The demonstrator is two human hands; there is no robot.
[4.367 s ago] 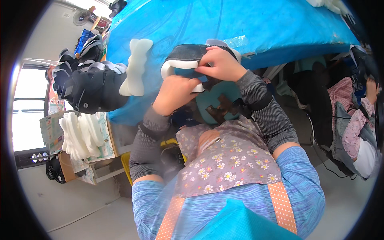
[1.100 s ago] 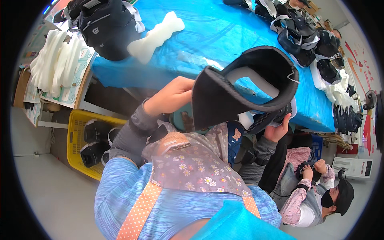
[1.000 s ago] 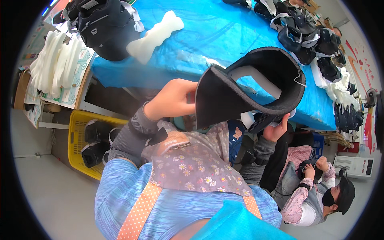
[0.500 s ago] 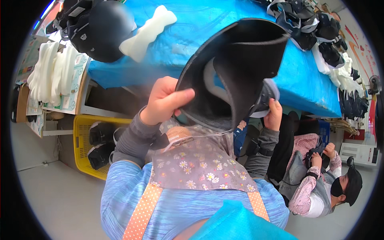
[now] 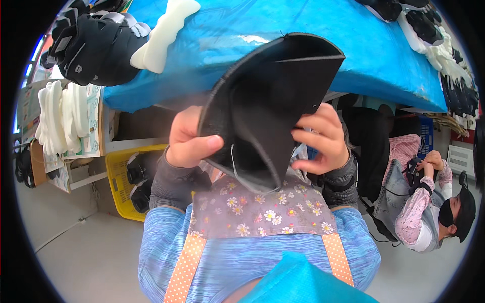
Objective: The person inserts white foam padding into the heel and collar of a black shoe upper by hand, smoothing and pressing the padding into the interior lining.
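A black piece that looks like a shoe upper [image 5: 298,83] is held up in front of me, its curved, stitched rim facing me and its inside dark. My left hand [image 5: 189,141] grips the left rim, thumb on the near face and fingers behind. My right hand [image 5: 323,139] is at the right edge with curled fingers, and a bit of grey-white material shows by its thumb. A thin pale thread [image 5: 237,166] hangs along the lower rim. Behind is a blue-covered table [image 5: 212,55].
A white wavy foam piece [image 5: 164,35] lies beside a heap of black shoe uppers [image 5: 98,50]. White foam pieces [image 5: 63,118] stand at left, above a yellow crate [image 5: 116,189] holding black shoes. More black shoes [image 5: 422,25] are far right. A co-worker [image 5: 419,217] sits at right, handling something dark.
The black upper has turned and come lower; the pale band and grey-edged part seen earlier are now hidden. My right hand has shifted inward along its edge. The whole view has swung slightly.
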